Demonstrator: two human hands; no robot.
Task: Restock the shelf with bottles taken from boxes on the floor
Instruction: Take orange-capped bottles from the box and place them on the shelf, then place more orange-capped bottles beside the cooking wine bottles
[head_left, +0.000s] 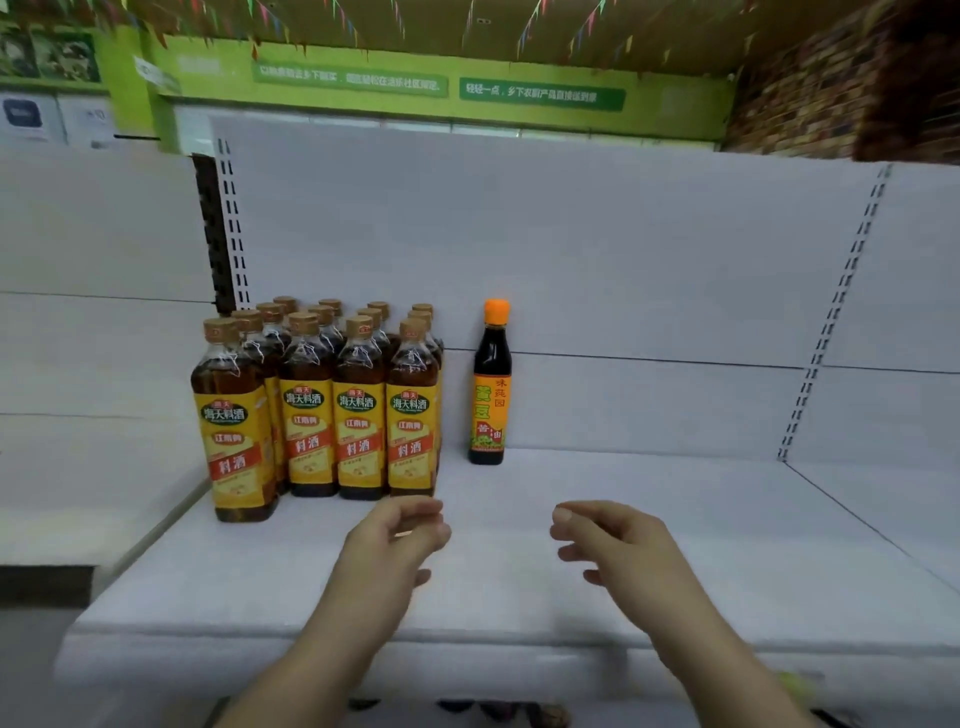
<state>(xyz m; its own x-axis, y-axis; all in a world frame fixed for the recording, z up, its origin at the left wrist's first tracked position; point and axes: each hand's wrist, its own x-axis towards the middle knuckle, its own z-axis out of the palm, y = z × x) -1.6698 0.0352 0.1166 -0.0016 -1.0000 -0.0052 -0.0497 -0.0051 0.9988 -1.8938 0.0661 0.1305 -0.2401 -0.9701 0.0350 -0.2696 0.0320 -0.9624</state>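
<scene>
Head view: the left hand (399, 538) and right hand (615, 545) are held over the white shelf (727, 525), fingers loosely curled, nothing gripped. Yellow-labelled bottles (358, 415) are grouped at far left; an orange-capped bottle (491, 387) is stood just right.

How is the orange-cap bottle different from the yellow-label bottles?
The dark bottle with the orange cap stands alone; the amber bottles with yellow labels stand packed in rows. Its liquid looks nearly black, theirs brown. Its cap is bright orange, theirs tan. All stand upright on the white shelf.
</scene>
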